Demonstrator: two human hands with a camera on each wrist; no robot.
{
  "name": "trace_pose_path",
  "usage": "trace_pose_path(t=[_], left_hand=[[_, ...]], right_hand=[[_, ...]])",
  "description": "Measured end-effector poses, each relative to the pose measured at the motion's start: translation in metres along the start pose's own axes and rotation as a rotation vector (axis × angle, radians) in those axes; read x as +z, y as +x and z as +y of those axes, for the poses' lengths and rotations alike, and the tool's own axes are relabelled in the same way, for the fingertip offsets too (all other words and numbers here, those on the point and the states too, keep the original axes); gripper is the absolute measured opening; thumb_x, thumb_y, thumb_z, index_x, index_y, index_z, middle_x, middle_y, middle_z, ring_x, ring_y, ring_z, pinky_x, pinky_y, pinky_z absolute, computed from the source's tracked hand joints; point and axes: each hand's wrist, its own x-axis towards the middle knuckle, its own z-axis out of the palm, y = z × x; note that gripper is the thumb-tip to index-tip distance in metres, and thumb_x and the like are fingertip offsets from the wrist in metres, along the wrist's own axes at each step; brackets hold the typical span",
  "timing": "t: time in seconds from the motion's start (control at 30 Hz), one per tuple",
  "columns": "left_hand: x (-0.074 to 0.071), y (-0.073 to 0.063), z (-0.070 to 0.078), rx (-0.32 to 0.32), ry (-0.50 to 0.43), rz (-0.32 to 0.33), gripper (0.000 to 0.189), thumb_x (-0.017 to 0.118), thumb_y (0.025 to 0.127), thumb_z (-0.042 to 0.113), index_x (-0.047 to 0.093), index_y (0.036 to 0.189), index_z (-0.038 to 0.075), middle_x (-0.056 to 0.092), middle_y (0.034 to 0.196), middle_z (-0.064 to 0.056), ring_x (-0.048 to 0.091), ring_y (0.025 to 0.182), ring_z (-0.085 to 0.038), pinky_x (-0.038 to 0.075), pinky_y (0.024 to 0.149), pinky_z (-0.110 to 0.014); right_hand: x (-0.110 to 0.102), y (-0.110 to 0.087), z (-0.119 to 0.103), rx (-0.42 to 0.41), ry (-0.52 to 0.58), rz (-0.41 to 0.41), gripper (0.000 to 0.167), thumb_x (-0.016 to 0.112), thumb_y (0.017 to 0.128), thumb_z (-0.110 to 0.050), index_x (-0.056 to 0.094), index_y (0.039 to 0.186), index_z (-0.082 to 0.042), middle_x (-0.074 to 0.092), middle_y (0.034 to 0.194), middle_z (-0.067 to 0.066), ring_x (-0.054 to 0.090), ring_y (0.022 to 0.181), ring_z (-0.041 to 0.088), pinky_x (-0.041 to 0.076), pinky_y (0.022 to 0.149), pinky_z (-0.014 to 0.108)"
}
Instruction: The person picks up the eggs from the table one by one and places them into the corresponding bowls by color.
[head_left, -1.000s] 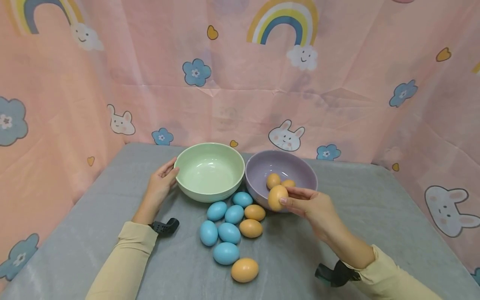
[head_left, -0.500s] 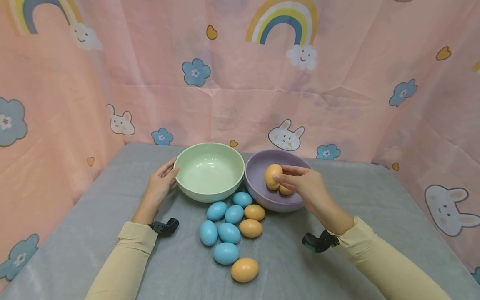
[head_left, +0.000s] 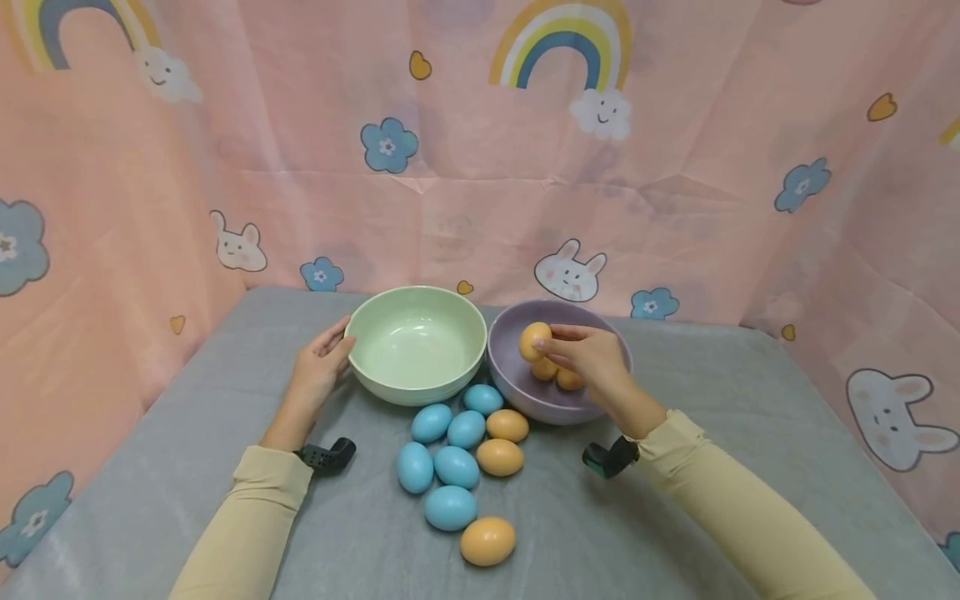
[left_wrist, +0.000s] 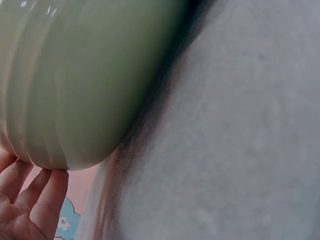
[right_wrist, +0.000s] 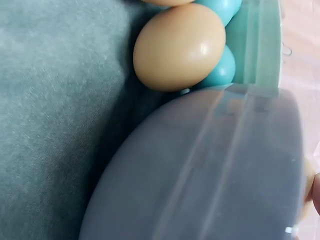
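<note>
My right hand (head_left: 592,358) pinches a yellow-orange egg (head_left: 536,342) between thumb and fingers, over the inside of the purple bowl (head_left: 510,396). Two more orange eggs lie in that bowl, just below the held one. In the right wrist view the bowl's outer wall (right_wrist: 190,170) hides most of the hand. My left hand (head_left: 317,367) holds the light green bowl (head_left: 416,342) at its left side, thumb at the rim. Its fingertips meet the outer wall in the left wrist view, where the fingers (left_wrist: 47,205) show below the bowl. Nothing lies inside the green bowl.
Several blue eggs (head_left: 456,467) lie on the grey cloth (head_left: 337,533) in front of the bowls. Beside them are two orange eggs (head_left: 500,457), and another orange egg (head_left: 487,541) lies nearest the front. A pink printed curtain (head_left: 450,208) rises behind and at both sides.
The right hand has carried its orange egg from the purple bowl's front edge back and leftward, over the bowl's inside. The left hand stays at the green bowl.
</note>
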Motion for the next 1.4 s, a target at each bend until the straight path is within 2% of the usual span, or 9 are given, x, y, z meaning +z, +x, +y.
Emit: trace_pose_path(t=[0.17,0.33,0.43,0.67,0.77,0.93,1.07,1.2,1.4], left_hand=[[-0.001,0.0,0.0,-0.003,-0.001,0.005,0.056,0.054,0.103,0.028,0.036,0.155,0.016,0.035,0.161,-0.004,0.041,0.145,-0.019,0.045,0.109,-0.019],[0.0,0.002,-0.001,-0.008,-0.015,0.012,0.055,0.055,0.103,0.025,0.037,0.154,0.014,0.035,0.161,-0.005,0.042,0.144,-0.02,0.047,0.107,-0.018],[0.0,0.002,0.0,-0.009,-0.019,0.016,0.055,0.054,0.103,0.024,0.037,0.154,0.014,0.035,0.161,-0.005,0.042,0.144,-0.02,0.047,0.106,-0.018],[0.001,0.002,-0.001,-0.009,-0.024,0.018,0.054,0.054,0.103,0.023,0.037,0.154,0.013,0.035,0.161,-0.006,0.041,0.145,-0.02,0.049,0.103,-0.015],[0.001,0.003,-0.001,-0.012,-0.033,0.016,0.054,0.054,0.103,0.022,0.037,0.154,0.013,0.035,0.161,-0.005,0.041,0.145,-0.02,0.049,0.102,-0.014],[0.0,0.003,-0.002,-0.01,-0.038,0.014,0.055,0.054,0.103,0.023,0.037,0.154,0.014,0.034,0.161,-0.005,0.041,0.145,-0.02,0.048,0.104,-0.015],[0.0,0.002,-0.002,-0.005,-0.03,0.012,0.056,0.055,0.103,0.026,0.036,0.155,0.015,0.034,0.161,-0.005,0.041,0.145,-0.02,0.047,0.105,-0.016],[0.0,0.002,-0.003,-0.004,-0.023,0.008,0.056,0.054,0.103,0.027,0.036,0.155,0.015,0.034,0.161,-0.004,0.041,0.145,-0.019,0.047,0.106,-0.017],[0.0,0.001,-0.001,-0.005,-0.032,0.007,0.055,0.054,0.103,0.027,0.036,0.155,0.016,0.034,0.162,-0.003,0.041,0.145,-0.02,0.047,0.107,-0.019]], right_hand=[[0.007,0.009,0.004,-0.036,-0.015,-0.004,0.055,0.074,0.09,-0.019,0.056,0.139,-0.002,0.057,0.143,0.016,0.071,0.102,0.007,0.057,0.099,0.029],[0.012,0.016,0.005,-0.04,-0.025,0.0,0.054,0.075,0.09,-0.018,0.058,0.138,-0.002,0.059,0.141,0.017,0.07,0.111,0.017,0.057,0.099,0.03],[0.014,0.02,0.004,-0.036,-0.054,0.012,0.053,0.076,0.089,-0.019,0.059,0.137,-0.003,0.06,0.14,0.015,0.07,0.111,0.017,0.058,0.098,0.029],[0.011,0.035,0.003,-0.038,-0.02,0.062,0.051,0.076,0.088,-0.016,0.06,0.134,0.001,0.061,0.138,0.019,0.07,0.082,0.0,0.06,0.091,0.024],[0.009,0.04,0.003,-0.025,-0.021,0.089,0.051,0.077,0.088,-0.015,0.061,0.133,0.001,0.061,0.138,0.019,0.066,0.076,-0.003,0.06,0.09,0.021],[0.007,0.044,0.006,0.003,-0.067,0.122,0.051,0.077,0.088,-0.019,0.062,0.133,-0.001,0.062,0.136,0.018,0.068,0.077,-0.002,0.06,0.086,0.017],[0.007,0.046,0.01,0.047,-0.087,0.14,0.052,0.076,0.088,-0.021,0.062,0.134,-0.002,0.062,0.137,0.018,0.066,0.075,-0.001,0.055,0.073,0.011],[0.007,0.049,0.014,0.064,-0.056,0.164,0.05,0.076,0.088,-0.017,0.062,0.133,-0.001,0.062,0.137,0.018,0.061,0.073,-0.001,0.049,0.063,0.008],[0.009,0.051,0.017,0.069,-0.105,0.18,0.047,0.076,0.087,-0.016,0.065,0.13,-0.001,0.063,0.135,0.016,0.062,0.08,0.002,0.047,0.064,0.007]])
